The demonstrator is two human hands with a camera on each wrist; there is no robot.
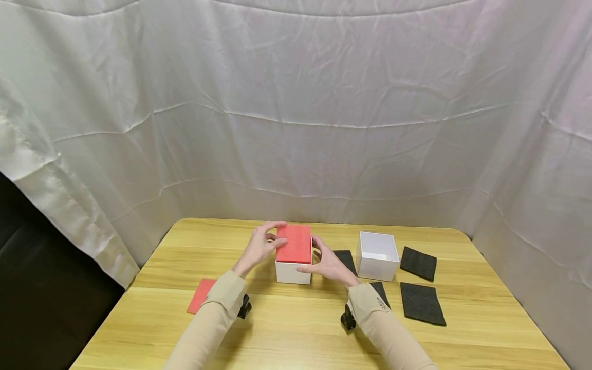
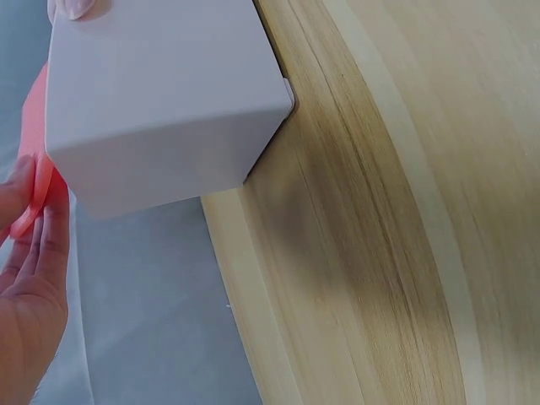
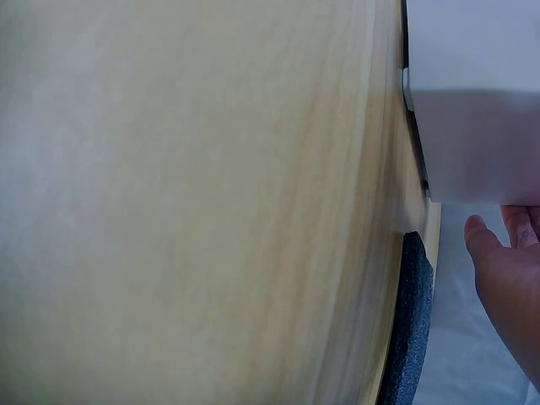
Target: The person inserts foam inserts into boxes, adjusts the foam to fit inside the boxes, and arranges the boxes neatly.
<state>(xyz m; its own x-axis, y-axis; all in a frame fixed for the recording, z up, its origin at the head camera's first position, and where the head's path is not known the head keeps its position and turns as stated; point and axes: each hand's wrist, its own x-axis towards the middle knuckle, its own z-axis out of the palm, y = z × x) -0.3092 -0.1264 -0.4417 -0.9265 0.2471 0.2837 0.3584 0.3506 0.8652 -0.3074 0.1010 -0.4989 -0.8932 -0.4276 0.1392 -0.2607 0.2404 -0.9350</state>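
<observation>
Foam, a red sheet (image 1: 294, 244) of it, lies over the top of the white box (image 1: 293, 274) in front of you, its near edge along the box's front rim. Your left hand (image 1: 259, 245) pinches the sheet's left edge between thumb and fingers. Your right hand (image 1: 331, 262) is half-curled at the box's right side, thumb by the near corner; you cannot tell from these views whether it grips. Another red foam piece (image 1: 201, 296) lies on the wooden table (image 1: 296, 329) to your left, partly behind your sleeve. To your right stands an open-topped second box (image 1: 377, 269), also white, with four black foam squares (image 1: 419, 263) around it, two partly hidden by your right hand and sleeve.
</observation>
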